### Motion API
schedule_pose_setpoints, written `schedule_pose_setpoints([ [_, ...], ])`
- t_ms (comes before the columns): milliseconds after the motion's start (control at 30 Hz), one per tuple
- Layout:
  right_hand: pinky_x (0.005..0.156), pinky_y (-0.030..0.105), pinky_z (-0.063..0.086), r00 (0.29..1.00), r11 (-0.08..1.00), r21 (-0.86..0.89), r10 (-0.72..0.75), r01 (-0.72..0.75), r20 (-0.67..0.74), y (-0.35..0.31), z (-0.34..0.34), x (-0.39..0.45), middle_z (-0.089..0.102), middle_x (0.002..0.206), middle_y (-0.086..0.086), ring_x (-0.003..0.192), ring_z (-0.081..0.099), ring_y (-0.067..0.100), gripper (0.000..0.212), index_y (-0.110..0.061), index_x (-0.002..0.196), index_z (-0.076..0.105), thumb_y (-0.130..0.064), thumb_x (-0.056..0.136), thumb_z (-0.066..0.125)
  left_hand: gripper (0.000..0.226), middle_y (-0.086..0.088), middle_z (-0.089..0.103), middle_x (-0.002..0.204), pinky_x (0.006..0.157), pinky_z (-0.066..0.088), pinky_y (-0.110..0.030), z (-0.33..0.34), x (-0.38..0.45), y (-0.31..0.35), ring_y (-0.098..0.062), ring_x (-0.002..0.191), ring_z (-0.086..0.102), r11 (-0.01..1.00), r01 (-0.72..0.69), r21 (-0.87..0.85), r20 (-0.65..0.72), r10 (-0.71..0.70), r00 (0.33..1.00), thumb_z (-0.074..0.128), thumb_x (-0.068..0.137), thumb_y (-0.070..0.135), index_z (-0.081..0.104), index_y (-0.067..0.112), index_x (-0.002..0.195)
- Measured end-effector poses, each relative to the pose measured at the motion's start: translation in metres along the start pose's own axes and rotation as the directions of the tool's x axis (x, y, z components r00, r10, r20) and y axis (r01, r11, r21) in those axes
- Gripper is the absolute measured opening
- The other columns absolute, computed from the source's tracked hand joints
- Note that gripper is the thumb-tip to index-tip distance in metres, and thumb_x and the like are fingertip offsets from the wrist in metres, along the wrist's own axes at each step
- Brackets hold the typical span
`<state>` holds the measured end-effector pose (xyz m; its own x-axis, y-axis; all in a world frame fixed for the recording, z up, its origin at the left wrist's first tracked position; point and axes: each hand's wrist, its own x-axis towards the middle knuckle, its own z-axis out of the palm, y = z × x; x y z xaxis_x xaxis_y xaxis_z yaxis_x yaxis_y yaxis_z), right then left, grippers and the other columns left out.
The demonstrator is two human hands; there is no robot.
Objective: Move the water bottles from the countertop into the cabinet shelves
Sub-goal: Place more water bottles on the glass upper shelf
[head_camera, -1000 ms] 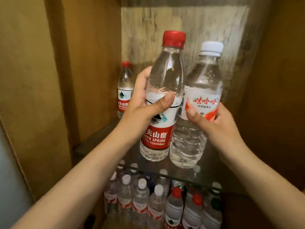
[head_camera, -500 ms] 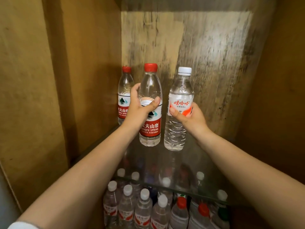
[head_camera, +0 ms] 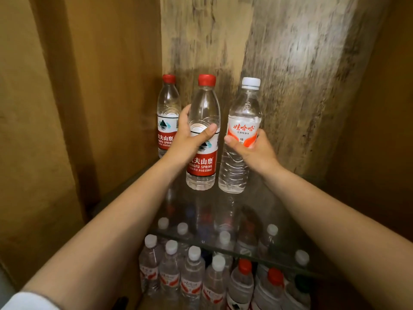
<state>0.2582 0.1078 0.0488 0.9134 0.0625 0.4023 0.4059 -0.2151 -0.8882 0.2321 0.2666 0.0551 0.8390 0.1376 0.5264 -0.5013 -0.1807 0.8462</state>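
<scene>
My left hand (head_camera: pixel 190 139) holds one bottle (head_camera: pixel 202 139) and my right hand (head_camera: pixel 250 146) holds another bottle (head_camera: pixel 240 144) just to its right, both upright over the glass shelf (head_camera: pixel 257 198). A third bottle (head_camera: pixel 167 117) stands on that shelf behind and to the left of them, close to the cabinet's left wall (head_camera: pixel 107 97). Below the glass, a crowd of bottles (head_camera: pixel 201 276) stands in rows on the lower level.

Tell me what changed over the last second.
Both hands carried their bottles deeper into the cabinet, down toward the glass shelf. Unchanged: left hand grips the red-capped bottle, right hand the white-capped bottle; the back-corner bottle stands where it was.
</scene>
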Motion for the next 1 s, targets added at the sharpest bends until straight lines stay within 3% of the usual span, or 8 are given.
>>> schedule_pose_setpoints([
  [133, 0.097, 0.038, 0.046, 0.973, 0.997, -0.079, 0.032, -0.014, 0.227, -0.007, -0.016, 0.000, 0.057, 0.125, 0.005, 0.113, 0.056, 0.020, 0.074, -0.009, 0.129, 0.038, -0.022, 0.068, 0.079, 0.076, 0.000, 0.043, 0.142, 0.101, 0.043, -0.035, 0.000, -0.007, 0.005, -0.017, 0.124, 0.048, 0.998, 0.013, 0.067, 0.022, -0.014, 1.000, 0.064, 0.084, 0.026, 0.018, 0.026, 0.144],
  [267, 0.076, 0.039, 0.055, 0.892, 0.953, -0.290, 0.204, -0.086, 0.404, -0.007, -0.031, -0.005, 0.055, 0.121, 0.003, 0.104, 0.059, 0.022, 0.082, -0.016, 0.134, 0.029, -0.008, 0.069, 0.078, 0.094, 0.000, 0.048, 0.136, 0.106, 0.038, -0.048, -0.008, -0.029, -0.011, -0.019, 0.128, 0.045, 0.919, 0.094, 0.382, 0.021, -0.111, 0.994, 0.084, 0.062, 0.019, 0.030, 0.020, 0.139],
  [367, 0.072, 0.043, 0.056, 0.910, 0.953, -0.272, 0.230, -0.137, 0.346, 0.002, -0.023, -0.007, 0.053, 0.122, 0.008, 0.104, 0.058, 0.026, 0.078, -0.014, 0.131, 0.027, -0.001, 0.071, 0.075, 0.092, -0.002, 0.051, 0.131, 0.105, 0.040, -0.048, -0.006, -0.042, -0.021, -0.020, 0.124, 0.048, 0.853, 0.132, 0.506, -0.045, -0.127, 0.991, 0.088, 0.055, 0.024, 0.038, 0.014, 0.131],
  [500, 0.077, 0.051, 0.055, 0.928, 0.956, -0.228, 0.244, -0.183, 0.281, 0.007, -0.010, 0.006, 0.051, 0.124, 0.009, 0.111, 0.054, 0.028, 0.075, -0.014, 0.127, 0.031, 0.005, 0.069, 0.074, 0.083, -0.004, 0.055, 0.127, 0.102, 0.041, -0.041, -0.005, -0.031, -0.021, -0.022, 0.121, 0.051, 0.839, 0.170, 0.518, -0.075, -0.154, 0.985, 0.088, 0.054, 0.016, 0.044, 0.012, 0.124],
  [700, 0.067, 0.042, 0.057, 0.948, 0.960, -0.228, 0.214, -0.160, 0.234, 0.016, 0.008, 0.025, 0.053, 0.117, 0.009, 0.105, 0.058, 0.030, 0.065, -0.018, 0.115, 0.033, 0.000, 0.069, 0.076, 0.082, -0.006, 0.052, 0.132, 0.107, 0.037, -0.046, -0.006, -0.005, -0.034, -0.026, 0.126, 0.047, 0.815, 0.238, 0.529, -0.131, -0.199, 0.971, 0.086, 0.059, 0.012, 0.042, 0.010, 0.129],
  [1000, 0.084, 0.048, 0.053, 0.973, 0.926, -0.344, 0.203, -0.155, 0.110, 0.024, 0.038, 0.056, 0.052, 0.125, 0.011, 0.112, 0.053, 0.033, 0.075, -0.011, 0.125, 0.033, -0.008, 0.066, 0.080, 0.080, -0.010, 0.050, 0.129, 0.101, 0.042, -0.048, -0.005, 0.026, -0.055, -0.031, 0.122, 0.048, 0.784, 0.288, 0.550, -0.240, -0.182, 0.954, 0.084, 0.063, 0.010, 0.033, 0.009, 0.124],
])
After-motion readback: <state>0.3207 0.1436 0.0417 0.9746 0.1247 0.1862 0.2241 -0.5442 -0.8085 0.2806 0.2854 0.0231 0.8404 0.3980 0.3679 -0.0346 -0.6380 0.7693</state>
